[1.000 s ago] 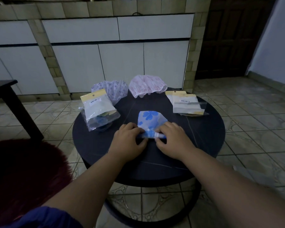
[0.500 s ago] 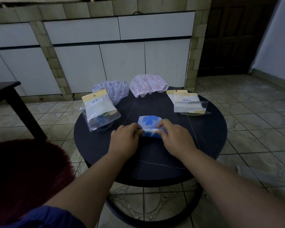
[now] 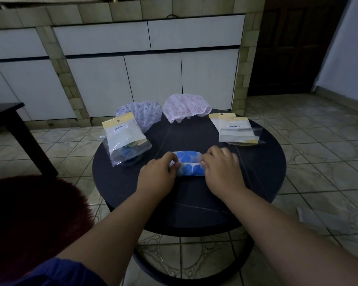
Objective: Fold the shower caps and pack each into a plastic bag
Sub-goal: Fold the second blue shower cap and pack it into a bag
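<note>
— Where does the single view look from?
— From the person's head, facing forward and down over both forearms onto the round tabletop (image 3: 256, 162), close in.
— And beyond?
— Cabinets (image 3: 153, 83) and tiled floor (image 3: 318, 141).

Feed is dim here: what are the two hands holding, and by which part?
Both hold the blue-flowered shower cap on the table: the left hand pinches its left end, the right hand grips its right end.
</note>
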